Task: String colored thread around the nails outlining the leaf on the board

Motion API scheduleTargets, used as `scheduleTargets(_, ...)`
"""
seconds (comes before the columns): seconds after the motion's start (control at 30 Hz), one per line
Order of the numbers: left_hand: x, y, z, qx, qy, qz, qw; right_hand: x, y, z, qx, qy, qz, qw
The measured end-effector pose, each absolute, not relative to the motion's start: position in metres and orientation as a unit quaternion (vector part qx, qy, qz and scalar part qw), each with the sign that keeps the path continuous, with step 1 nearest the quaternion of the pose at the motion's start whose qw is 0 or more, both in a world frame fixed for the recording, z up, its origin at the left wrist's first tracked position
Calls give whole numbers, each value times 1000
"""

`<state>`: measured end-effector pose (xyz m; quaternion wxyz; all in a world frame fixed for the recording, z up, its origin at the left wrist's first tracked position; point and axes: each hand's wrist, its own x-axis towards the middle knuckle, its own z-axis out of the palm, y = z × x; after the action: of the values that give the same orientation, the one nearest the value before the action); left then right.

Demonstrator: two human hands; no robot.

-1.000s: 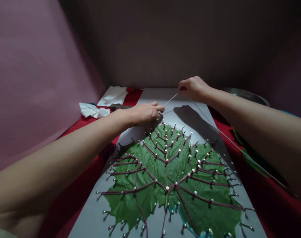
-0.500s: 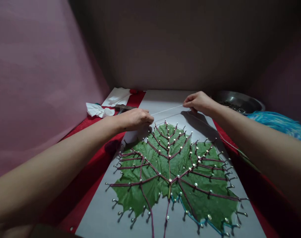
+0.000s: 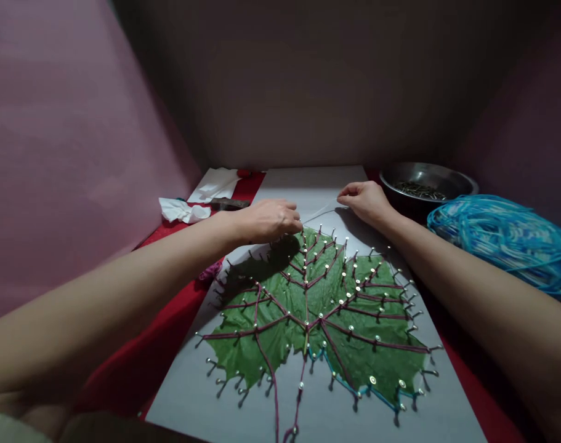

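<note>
A green leaf [image 3: 326, 295] lies on a white board [image 3: 178, 394], ringed by several nails. Dark purple thread runs from nail to nail along its veins, and blue thread [image 3: 384, 399] follows part of the lower right edge. Over the leaf's upper left tip, my left hand [image 3: 273, 220] is closed, its fingertips at the nails with a pale thread [image 3: 321, 211]. My right hand [image 3: 361, 198], above the board's far right part, pinches the other end of that thread. The thread stretches between both hands. My left hand hides some nails at the top.
At the back right stands a metal bowl [image 3: 428, 173] of nails, with a blue thread skein [image 3: 502, 243] in front. A hammer [image 3: 229, 204], crumpled white tissue [image 3: 183, 211] and white sheet [image 3: 218, 184] lie at the left on red cloth [image 3: 169, 307]. Purple yarn [image 3: 210, 271] sits beside the board.
My left hand has moved right, closer to the leaf's top tip. The thread span between my hands is shorter. The view has shifted, showing more of the bowl and the blue skein.
</note>
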<state>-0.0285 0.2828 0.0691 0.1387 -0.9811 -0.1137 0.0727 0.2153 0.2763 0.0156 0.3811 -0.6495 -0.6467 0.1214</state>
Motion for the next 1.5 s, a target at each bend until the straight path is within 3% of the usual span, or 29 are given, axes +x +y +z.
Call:
scheduleTargets(0.3,-37,310,56,-959,-279,-15,-42,220,274,8,-615,-643,148,431)
scheduleTargets(0.57,-66,311,50,-880,-403,-4,-250,217,262,16,-626,-658,154,389)
scheduleTargets(0.7,-77,302,46,-897,-373,-45,-232,220,260,19,-649,-653,161,355)
scheduleTargets(0.9,-93,282,38,-920,-328,-122,-176,219,264,22,-613,-710,56,342)
scheduleTargets(1.0,-95,279,37,-912,-337,-126,-196,201,260,28,-544,-776,61,312)
scheduleTargets(1.13,-96,280,34,-902,-342,-143,-223,165,248,39,-414,-887,21,205)
scheduleTargets(1.27,-97,281,30,-886,-344,-166,-262,141,241,43,-386,-915,-14,118)
scheduleTargets(1.5,-100,288,27,-877,-330,-162,-310,133,240,43,-361,-928,-17,91)
